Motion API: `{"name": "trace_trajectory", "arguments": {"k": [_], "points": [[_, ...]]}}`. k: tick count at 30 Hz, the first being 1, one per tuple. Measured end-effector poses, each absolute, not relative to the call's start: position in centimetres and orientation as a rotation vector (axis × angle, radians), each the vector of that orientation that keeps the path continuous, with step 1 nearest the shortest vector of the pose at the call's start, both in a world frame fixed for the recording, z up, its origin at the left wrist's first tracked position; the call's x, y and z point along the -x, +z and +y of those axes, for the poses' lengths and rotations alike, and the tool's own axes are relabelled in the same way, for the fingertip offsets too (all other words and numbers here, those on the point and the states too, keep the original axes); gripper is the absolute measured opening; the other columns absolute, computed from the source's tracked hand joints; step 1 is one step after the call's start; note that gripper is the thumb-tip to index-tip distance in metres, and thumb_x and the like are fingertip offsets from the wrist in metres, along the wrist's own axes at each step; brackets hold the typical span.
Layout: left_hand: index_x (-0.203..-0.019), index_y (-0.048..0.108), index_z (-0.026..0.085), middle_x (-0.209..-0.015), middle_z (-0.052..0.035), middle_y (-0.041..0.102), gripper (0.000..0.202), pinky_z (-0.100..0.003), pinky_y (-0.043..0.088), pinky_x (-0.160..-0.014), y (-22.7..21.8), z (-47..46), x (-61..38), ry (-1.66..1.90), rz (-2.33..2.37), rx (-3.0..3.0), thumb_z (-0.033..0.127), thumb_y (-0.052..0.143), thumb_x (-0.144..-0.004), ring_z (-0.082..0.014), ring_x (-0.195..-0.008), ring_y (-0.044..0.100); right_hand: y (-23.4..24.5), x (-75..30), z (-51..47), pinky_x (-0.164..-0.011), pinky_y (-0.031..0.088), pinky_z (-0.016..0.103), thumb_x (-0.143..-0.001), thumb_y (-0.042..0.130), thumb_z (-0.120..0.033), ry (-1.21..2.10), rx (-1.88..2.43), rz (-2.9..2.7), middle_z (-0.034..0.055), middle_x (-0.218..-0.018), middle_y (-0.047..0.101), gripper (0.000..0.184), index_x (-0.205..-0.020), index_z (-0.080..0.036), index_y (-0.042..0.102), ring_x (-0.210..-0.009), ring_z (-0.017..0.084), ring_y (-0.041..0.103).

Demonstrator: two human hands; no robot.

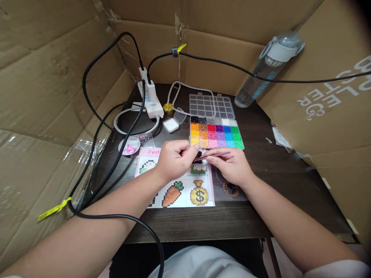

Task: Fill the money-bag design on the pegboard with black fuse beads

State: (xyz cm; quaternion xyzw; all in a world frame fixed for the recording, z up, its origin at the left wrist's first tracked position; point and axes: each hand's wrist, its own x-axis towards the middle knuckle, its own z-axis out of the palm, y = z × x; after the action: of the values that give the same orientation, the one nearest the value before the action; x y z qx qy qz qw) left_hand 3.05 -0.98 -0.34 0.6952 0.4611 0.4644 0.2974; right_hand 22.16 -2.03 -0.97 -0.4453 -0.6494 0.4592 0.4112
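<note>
My left hand (177,159) is closed, thumb and fingers at a small clear box of black beads (198,156); its far side is partly hidden by the fingers. Pinched in my right hand (233,165) is a pair of pink tweezers (217,155), with the tips at the black beads. Beneath both hands lies a printed bead pattern sheet (188,199) with pixel pictures, among them a carrot and a money bag. A clear pegboard (242,195) sits under my right wrist, bearing a ring of brown and black beads (231,188).
Behind my hands stands an open bead organizer (217,133) of many colours. Further left are a white bead box (171,125), a dish of pink beads (129,146) and a power strip (152,102). A black cable (116,216) crosses my left forearm. A water bottle (265,73) stands back right.
</note>
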Motion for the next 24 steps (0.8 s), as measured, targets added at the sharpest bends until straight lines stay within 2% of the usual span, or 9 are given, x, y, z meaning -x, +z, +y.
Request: {"name": "trace_trajectory", "arguments": {"k": [11, 17, 24], "points": [[-0.048, 0.026, 0.018, -0.046, 0.0055, 0.025, 0.050, -0.024, 0.023, -0.044, -0.44, -0.97, -3.11, 1.227, 1.219, -1.830, 0.032, 0.059, -0.084, -0.0065, -0.046, 0.025, -0.85, -22.17, -2.03, -0.072, 0.062, 0.032, -0.078, 0.074, -0.027, 1.134, 1.146, -1.600, 0.0044, -0.083, 0.080, 0.008, -0.083, -0.022, 0.079, -0.076, 0.019, 0.076], [-0.048, 0.026, 0.018, -0.046, 0.0053, 0.026, 0.050, -0.025, 0.023, -0.045, -0.40, -0.98, -3.08, 1.218, 1.228, -1.827, 0.033, 0.058, -0.083, -0.0065, -0.046, 0.025, -0.75, -22.39, -2.04, -0.078, 0.063, 0.035, -0.077, 0.076, -0.028, 1.116, 1.148, -1.540, 0.0046, -0.083, 0.080, 0.009, -0.083, -0.022, 0.079, -0.080, 0.020, 0.076], [-0.048, 0.026, 0.018, -0.046, 0.0054, 0.026, 0.050, -0.025, 0.023, -0.045, -0.33, -1.00, -3.11, 1.220, 1.227, -1.822, 0.032, 0.059, -0.083, -0.0065, -0.046, 0.026, -0.39, -22.50, -2.10, -0.075, 0.064, 0.034, -0.078, 0.074, -0.026, 1.047, 1.141, -1.563, 0.0031, -0.082, 0.080, 0.006, -0.081, -0.023, 0.079, -0.077, 0.020, 0.076]]}}
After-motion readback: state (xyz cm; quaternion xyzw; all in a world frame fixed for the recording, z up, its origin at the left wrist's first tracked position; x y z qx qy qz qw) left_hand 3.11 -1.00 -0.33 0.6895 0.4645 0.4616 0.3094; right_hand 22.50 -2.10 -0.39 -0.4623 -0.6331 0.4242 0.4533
